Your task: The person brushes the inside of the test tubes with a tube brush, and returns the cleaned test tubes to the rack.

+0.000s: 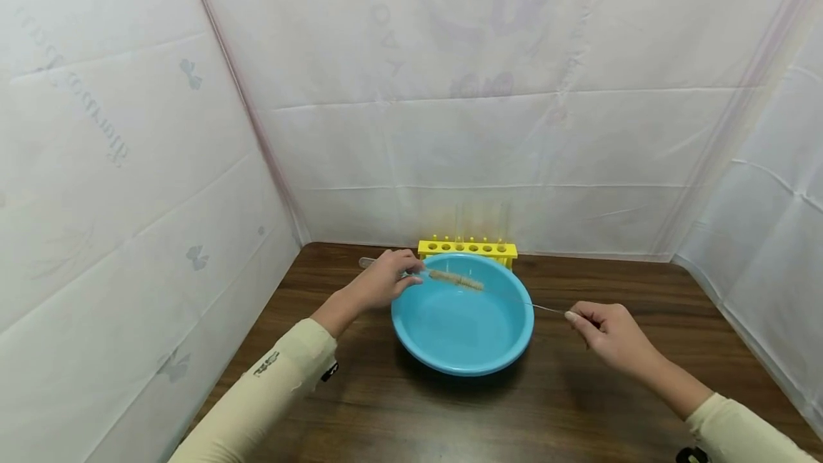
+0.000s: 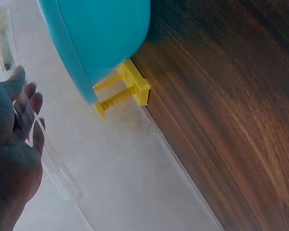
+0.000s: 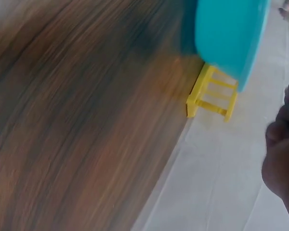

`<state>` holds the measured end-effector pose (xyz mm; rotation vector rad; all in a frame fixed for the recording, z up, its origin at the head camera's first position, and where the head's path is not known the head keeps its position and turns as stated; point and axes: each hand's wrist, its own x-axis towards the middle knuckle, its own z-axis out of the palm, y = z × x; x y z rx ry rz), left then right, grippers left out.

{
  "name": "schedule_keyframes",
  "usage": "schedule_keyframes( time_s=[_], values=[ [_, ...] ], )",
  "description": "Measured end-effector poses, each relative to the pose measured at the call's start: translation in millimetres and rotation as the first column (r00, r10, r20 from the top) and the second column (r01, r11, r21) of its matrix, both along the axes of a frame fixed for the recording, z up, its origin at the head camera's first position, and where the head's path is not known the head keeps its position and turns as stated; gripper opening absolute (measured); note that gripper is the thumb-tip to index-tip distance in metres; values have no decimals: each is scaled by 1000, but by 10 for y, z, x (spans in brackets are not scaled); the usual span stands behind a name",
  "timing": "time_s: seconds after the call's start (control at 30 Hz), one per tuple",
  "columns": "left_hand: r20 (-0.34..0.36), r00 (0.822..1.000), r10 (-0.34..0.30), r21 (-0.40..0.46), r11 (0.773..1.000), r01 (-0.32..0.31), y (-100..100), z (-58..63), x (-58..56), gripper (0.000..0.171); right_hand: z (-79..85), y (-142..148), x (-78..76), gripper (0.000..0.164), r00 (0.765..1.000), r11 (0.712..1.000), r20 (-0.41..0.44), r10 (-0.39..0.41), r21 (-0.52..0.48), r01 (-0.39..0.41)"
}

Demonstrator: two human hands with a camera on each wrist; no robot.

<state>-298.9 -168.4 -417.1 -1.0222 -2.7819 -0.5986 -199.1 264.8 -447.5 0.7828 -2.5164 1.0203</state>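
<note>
Our left hand (image 1: 390,276) grips the test tube (image 2: 62,178), our right hand (image 1: 609,336) pinches the brush (image 1: 456,280) by its wire (image 1: 550,309); one hard tug could drop the tube near the worktop's (image 1: 360,406) far edge.

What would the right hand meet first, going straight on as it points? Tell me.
In the head view, the right hand points toward the basin, whose rim looks first in line. Depth is unclear, so it may instead pass above.
</note>
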Motion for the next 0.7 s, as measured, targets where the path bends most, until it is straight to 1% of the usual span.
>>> schedule_keyframes(
  time_s=[0.03, 0.07, 0.1, 0.13, 0.17, 0.2, 0.23, 0.27, 0.33, 0.37, 0.4, 0.43, 0.47, 0.5, 0.53, 0.57, 0.6, 0.7],
  values=[
    [-16, 1000, 4, 0, 1000, -4, 9, -3, 3, 23, 27, -5, 15, 32, 993, 999, 116, 1, -36, 3],
    [-33, 999, 11, 3, 1000, -11, 17, -9, 5, 22, 50, -5, 19, 33, 977, 998, 214, 13, -69, 2],
    [-53, 998, 18, 12, 1000, -18, 22, -17, 7, 21, 73, -5, 15, 34, 954, 995, 299, 31, -95, -2],
    [-73, 997, 25, 26, 999, -23, 28, -25, 9, 19, 95, -3, 5, 36, 925, 992, 375, 67, -127, -20],
    [-95, 995, 32, 45, 999, -27, 35, -34, 12, 18, 117, 1, -8, 38, 887, 986, 449, 108, -162, -38],
    [-119, 992, 39, 65, 997, -31, 42, -46, 15, 16, 138, 4, -21, 40, 838, 980, 528, 140, -195, -40],
    [-147, 988, 47, 83, 996, -35, 46, -57, 19, 15, 159, 2, -35, 41, 782, 972, 599, 174, -231, -39],
    [-172, 984, 56, 99, 994, -39, 49, -71, 22, 14, 175, 2, -48, 40, 726, 962, 654, 214, -269, -42],
    [-224, 972, 68, 128, 991, -39, 59, -99, 28, 14, 202, -3, -67, 38, 612, 938, 735, 291, -344, -33],
    [-249, 966, 73, 140, 989, -39, 65, -112, 31, 14, 213, -8, -71, 37, 565, 929, 764, 313, -370, -15],
    [-271, 959, 80, 149, 988, -40, 68, -125, 33, 14, 221, -17, -74, 36, 530, 920, 780, 332, -392, 1],
    [-290, 953, 87, 157, 987, -43, 68, -137, 35, 14, 225, -28, -77, 34, 511, 911, 783, 355, -413, -1],
    [-303, 948, 94, 164, 985, -45, 66, -146, 39, 14, 224, -41, -78, 34, 513, 909, 778, 363, -416, -11],
    [-314, 944, 99, 170, 984, -46, 64, -152, 42, 14, 223, -56, -77, 34, 528, 913, 772, 354, -408, -15],
    [-320, 942, 104, 172, 984, -50, 59, -155, 47, 14, 219, -70, -73, 35, 552, 918, 762, 339, -395, -19],
    [-322, 941, 107, 170, 984, -54, 51, -155, 52, 14, 212, -85, -68, 36, 589, 927, 744, 315, -375, -22],
    [-321, 941, 108, 165, 985, -56, 41, -155, 56, 14, 204, -99, -63, 37, 634, 937, 718, 287, -349, -29],
    [-311, 946, 89, 130, 990, -50, 14, -140, 67, 14, 173, -133, -39, 38, 794, 967, 579, 186, -249, -44]
  ],
)
